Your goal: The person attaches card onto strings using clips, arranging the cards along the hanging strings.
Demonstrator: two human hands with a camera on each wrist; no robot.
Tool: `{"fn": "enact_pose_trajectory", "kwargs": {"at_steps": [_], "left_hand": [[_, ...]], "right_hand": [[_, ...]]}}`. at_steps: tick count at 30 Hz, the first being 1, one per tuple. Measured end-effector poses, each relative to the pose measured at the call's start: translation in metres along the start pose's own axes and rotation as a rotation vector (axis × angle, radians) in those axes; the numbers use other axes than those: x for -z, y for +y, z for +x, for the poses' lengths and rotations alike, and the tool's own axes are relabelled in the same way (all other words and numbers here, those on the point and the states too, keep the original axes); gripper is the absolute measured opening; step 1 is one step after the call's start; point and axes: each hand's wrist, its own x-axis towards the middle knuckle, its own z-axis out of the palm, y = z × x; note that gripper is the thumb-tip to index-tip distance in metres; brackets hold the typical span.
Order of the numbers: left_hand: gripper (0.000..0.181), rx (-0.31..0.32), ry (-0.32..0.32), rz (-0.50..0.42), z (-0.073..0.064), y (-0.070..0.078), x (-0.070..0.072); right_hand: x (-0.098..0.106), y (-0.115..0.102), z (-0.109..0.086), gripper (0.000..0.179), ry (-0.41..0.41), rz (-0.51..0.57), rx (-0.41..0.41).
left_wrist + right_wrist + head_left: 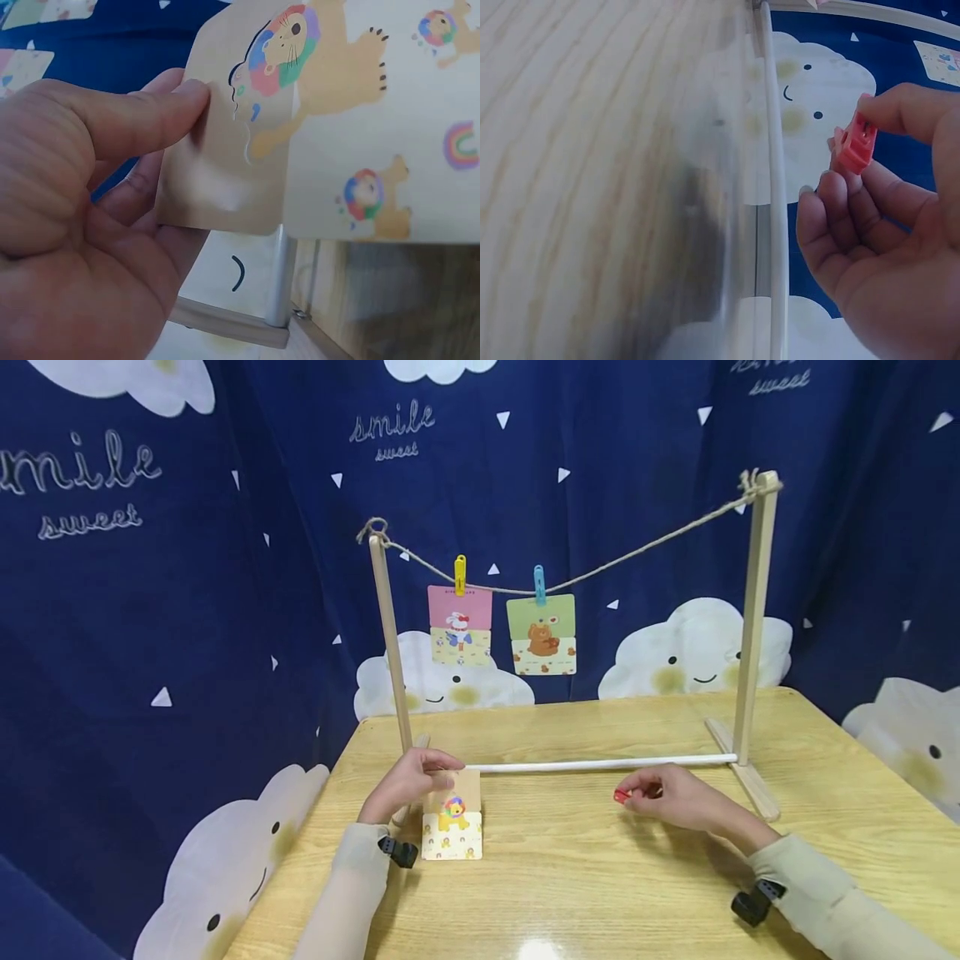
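Note:
My left hand (412,781) pinches the upper left part of a tan card (463,839) with a lion drawing; thumb and fingers hold its edge in the left wrist view. Across the table, my right hand (675,797) holds a small red clothespin (857,136) between thumb and fingers, above the wood. Behind both hands a twine line (645,551) sags between two posts. From it hang a pink card (480,606) under a yellow clothespin (461,577) and a green card (562,618) under a blue clothespin (539,583).
The wooden table (555,877) carries the frame: a left post (390,635), a taller right post (756,610) on a wooden foot (753,792), and a white bar (592,766) joining them low down. A dark blue cloud-print curtain (247,610) stands behind and at the left.

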Motion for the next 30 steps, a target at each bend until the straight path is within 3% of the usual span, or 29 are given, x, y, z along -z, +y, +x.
{"fn": "enact_pose_trajectory", "kwargs": {"at_steps": [7,14,30], "left_hand": [[0.024,-0.019,0.011,0.001,0.001,0.007,-0.001],[0.021,-0.023,0.040,0.018,0.001,0.018,-0.002],[0.016,-0.092,0.043,0.063,0.003,0.043,-0.006]], "right_hand": [[0.003,-0.002,-0.001,0.022,0.017,-0.001,0.001],[0.007,-0.006,-0.003,0.015,0.052,0.054,0.008],[0.035,-0.025,-0.015,0.021,0.155,0.100,0.017]]}}
